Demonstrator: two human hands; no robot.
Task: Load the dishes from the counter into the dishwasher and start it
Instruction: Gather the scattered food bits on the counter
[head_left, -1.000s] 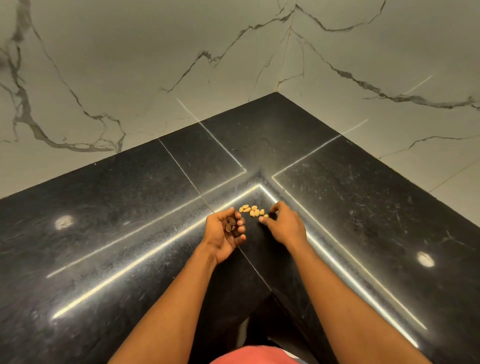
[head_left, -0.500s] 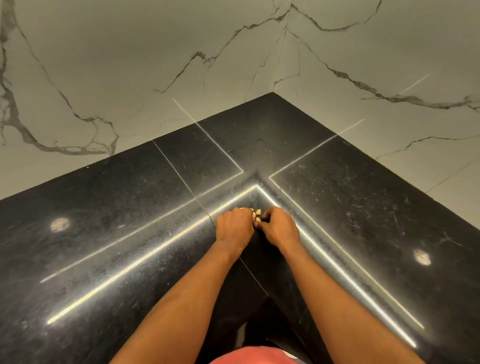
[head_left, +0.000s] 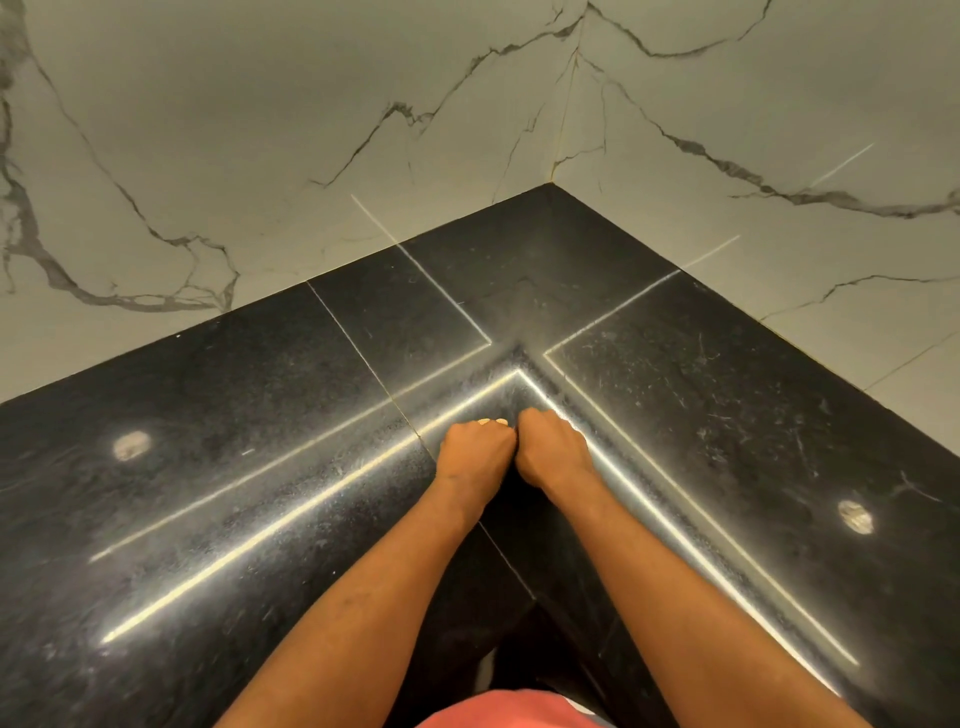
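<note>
Found left hand (head_left: 475, 449) and right hand (head_left: 553, 447) knuckles-up, touching, fingers curled under by pale bits (head_left: 492, 422) on worktop (head_left: 260, 415), probably gathering them; cannot tell grip; 0 dishes, no dishwasher in view.

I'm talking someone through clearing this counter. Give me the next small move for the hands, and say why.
Likely best: the right hand nudges the pale bits toward the left hand, which scoops them up. Both hands lie knuckles-up, side by side on the counter, fingers curled, and a few bits show just beyond the left knuckles.
</note>
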